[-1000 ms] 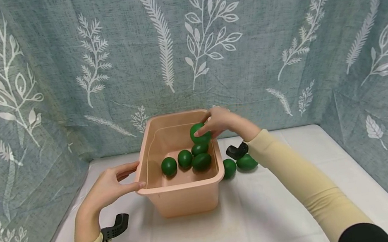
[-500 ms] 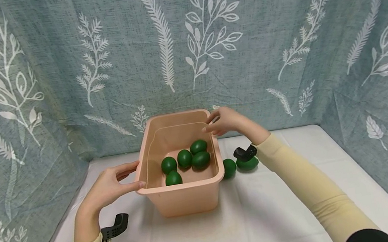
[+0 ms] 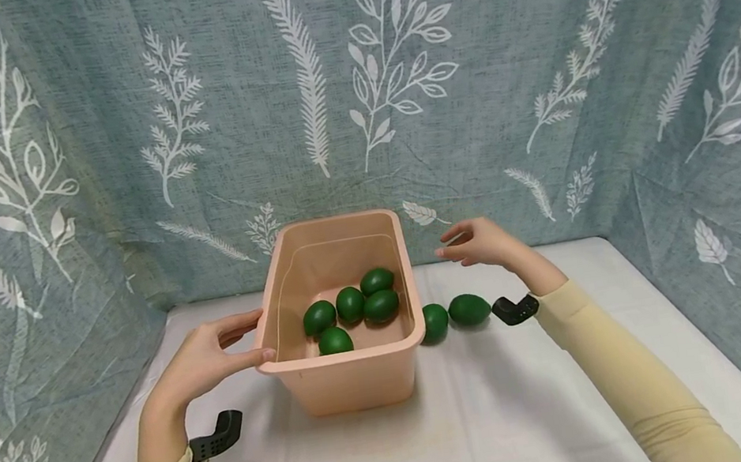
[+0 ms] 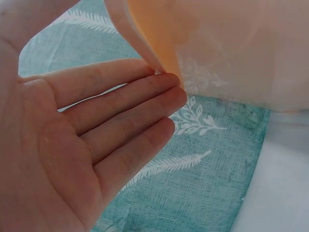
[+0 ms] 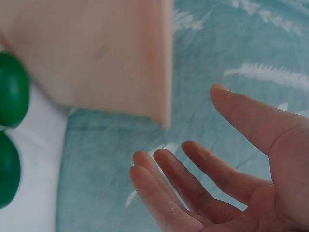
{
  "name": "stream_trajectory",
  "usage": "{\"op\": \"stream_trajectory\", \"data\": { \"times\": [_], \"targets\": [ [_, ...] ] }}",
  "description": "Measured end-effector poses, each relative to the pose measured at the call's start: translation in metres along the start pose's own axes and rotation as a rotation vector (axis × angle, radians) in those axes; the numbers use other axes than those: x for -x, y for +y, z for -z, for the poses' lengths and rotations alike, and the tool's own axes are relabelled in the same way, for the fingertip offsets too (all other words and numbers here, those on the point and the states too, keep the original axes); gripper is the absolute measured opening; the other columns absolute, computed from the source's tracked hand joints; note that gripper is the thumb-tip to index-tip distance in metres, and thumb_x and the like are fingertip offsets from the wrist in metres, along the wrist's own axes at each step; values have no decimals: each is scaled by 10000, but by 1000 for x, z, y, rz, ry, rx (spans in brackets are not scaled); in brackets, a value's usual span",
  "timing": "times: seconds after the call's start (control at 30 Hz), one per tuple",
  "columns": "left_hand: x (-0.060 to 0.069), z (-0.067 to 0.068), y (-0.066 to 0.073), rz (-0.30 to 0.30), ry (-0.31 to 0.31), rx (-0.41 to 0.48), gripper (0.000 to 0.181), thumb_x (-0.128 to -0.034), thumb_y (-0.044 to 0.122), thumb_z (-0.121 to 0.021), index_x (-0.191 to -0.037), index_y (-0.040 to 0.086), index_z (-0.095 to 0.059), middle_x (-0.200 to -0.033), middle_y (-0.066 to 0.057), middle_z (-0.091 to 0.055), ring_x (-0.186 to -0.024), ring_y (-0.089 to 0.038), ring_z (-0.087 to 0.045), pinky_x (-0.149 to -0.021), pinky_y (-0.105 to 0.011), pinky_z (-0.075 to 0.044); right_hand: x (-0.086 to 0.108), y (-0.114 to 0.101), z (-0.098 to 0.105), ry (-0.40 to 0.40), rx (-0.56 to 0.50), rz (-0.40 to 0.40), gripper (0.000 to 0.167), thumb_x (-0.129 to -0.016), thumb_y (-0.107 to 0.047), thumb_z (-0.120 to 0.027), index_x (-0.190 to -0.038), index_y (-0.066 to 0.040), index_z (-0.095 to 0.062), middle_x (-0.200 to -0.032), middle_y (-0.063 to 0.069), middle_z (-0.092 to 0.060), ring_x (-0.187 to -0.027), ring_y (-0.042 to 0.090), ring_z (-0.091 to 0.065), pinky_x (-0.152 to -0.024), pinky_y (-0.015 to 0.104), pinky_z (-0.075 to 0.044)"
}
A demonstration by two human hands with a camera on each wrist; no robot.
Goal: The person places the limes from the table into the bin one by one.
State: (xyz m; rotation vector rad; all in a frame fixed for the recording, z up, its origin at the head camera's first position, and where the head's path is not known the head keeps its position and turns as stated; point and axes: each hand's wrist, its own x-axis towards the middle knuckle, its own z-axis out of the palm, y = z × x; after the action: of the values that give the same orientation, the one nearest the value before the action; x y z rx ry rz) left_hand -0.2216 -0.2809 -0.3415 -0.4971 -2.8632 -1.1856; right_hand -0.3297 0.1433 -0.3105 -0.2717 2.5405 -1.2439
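Observation:
A peach plastic bin [image 3: 357,381] stands mid-table, with several dark green, lime-like fruits [image 3: 350,305] lying on its floor. My left hand [image 3: 199,362] touches the bin's left rim with thumb and fingertips. Its fingers look straight in the left wrist view, tips against the rim. Right of the bin, my right hand [image 3: 480,241] hovers in the air with nothing in its loosely bent fingers [image 5: 181,179]. Below it, two more green fruits lie on the table: one fruit [image 3: 435,323] close by the bin's right wall, the other fruit [image 3: 470,310] further right.
A white cloth covers the table [image 3: 390,459]. Behind and at both sides hangs a blue-green curtain [image 3: 239,123] with white leaf prints. Black camera mounts sit on both wrists, such as the left mount [image 3: 217,436].
My right hand let go of a green fruit inside the bin, where it came to rest near the front. That hand then moved out to the right. The left hand stayed at the rim.

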Motion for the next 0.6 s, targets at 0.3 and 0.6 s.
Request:
{"op": "stream_trajectory", "data": {
  "times": [0.3, 0.6],
  "targets": [
    [0, 0, 1, 5, -2, 2, 724, -795, 449, -742, -1372, 78, -511, -1370, -127, -536, -1293, -385, -458, -1048, -512, -443, 3, 50, 4, 18, -5, -55, 581, -900, -340, -654, -1356, -19, -491, -1304, 231, -555, -1180, 356, -562, -917, 367, -562],
    [-2, -1, 0, 7, -2, 0, 732, -789, 449, -747, -1369, 70, -512, -1365, -131, -540, -1290, -384, -463, -1047, -512, -444, -5, 87, -5, 68, 19, -113, 599, -871, -360, -686, -1330, -16, -516, -1285, 227, -567, -1130, 324, -593, -938, 392, -550]
  ]
}}
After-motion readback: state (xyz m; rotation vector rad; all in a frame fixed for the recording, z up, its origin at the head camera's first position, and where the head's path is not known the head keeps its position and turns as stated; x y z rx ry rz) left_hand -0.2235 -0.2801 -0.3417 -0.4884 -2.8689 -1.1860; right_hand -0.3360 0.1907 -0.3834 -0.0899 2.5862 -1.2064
